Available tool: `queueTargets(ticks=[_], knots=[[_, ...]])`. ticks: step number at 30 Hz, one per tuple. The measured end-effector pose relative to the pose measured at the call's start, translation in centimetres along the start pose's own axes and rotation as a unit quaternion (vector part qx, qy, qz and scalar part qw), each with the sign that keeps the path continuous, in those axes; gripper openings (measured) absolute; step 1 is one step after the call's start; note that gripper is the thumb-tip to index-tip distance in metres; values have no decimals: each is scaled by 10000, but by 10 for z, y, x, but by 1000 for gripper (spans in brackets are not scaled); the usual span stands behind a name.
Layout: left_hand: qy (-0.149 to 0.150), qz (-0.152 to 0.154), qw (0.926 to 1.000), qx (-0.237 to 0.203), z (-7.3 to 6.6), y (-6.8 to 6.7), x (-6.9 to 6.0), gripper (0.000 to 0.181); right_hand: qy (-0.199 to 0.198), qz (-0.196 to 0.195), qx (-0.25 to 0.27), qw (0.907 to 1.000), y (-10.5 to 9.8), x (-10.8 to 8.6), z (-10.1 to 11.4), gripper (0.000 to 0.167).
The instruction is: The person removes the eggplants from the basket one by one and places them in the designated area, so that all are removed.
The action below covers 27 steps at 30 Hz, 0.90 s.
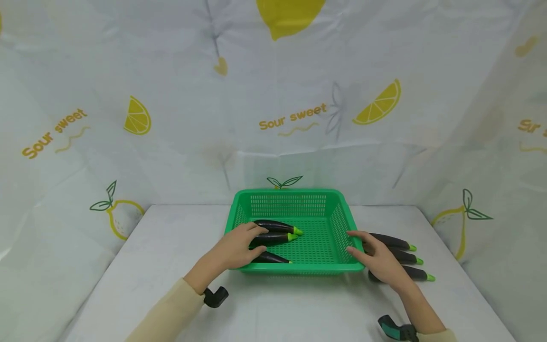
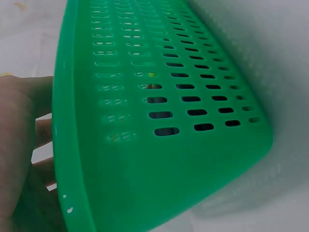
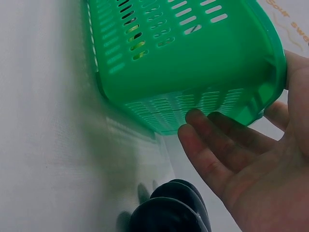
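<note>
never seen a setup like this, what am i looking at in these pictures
No machine here: a person works with two bare hands. The wide picture comes from a camera on the head, looking forward and down; the close ones from cameras on the left and right wrists. On the table stands a green basket with three eggplants in it; three other eggplants lie to its right. The left hand reaches over the basket's left rim toward those inside; whether it grips one is unclear. The right hand is at the right rim, fingers loosely extended, holding no eggplant.
</note>
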<state>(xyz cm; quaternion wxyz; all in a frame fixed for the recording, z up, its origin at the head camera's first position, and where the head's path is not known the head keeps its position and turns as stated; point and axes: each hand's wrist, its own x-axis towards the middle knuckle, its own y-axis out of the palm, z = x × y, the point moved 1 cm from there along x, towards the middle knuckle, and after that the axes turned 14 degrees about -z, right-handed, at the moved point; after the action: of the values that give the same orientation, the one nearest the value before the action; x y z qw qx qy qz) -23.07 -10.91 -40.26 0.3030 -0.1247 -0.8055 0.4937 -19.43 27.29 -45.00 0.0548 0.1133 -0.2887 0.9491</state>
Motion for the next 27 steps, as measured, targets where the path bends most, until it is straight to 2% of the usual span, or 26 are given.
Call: queueTargets(ticks=[11, 16, 21, 27], knots=[[7, 533, 9979, 376, 5, 14, 11, 44, -27, 4, 51, 10000, 0, 2, 0, 57], [-84, 836, 9953, 492, 3, 17, 19, 51, 23, 4, 69, 10000, -1, 2, -1, 59], [-115, 1135, 9915, 622, 6, 25, 25, 59, 93, 30, 154, 9998, -1, 1, -1, 59], [131, 1210, 9879, 956, 11, 35, 29, 59, 54, -13, 77, 10000, -1, 1, -2, 57]])
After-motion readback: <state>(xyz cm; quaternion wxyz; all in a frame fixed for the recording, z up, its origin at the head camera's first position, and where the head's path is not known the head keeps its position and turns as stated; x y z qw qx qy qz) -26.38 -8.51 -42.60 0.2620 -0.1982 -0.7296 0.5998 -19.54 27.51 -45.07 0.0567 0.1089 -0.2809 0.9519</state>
